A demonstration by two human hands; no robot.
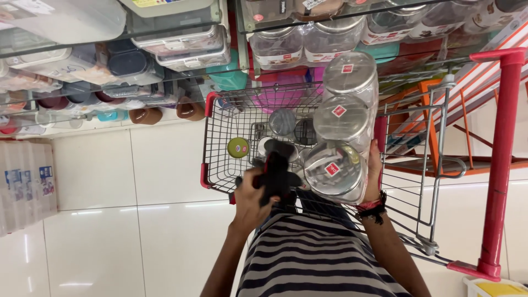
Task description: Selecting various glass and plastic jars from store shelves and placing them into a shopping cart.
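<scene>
Jar stack [344,124] in right hand [375,170]; left hand [254,195] grips black scanner [278,170] over cart [220,137].

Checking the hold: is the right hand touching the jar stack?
Touching. Head view shows the right hand pressed against the side of the jar stack.

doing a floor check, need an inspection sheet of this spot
surface: white tile floor, glossy.
job's things: stack of clear jars with silver lids; black device; wire cart.
clutter: green lid and more jars in the cart.
grippers: left hand grips the black device; right hand supports the jar stack.
cables: nothing seen.
surroundings: shelves of containers ahead; red ladder on the right.
</scene>
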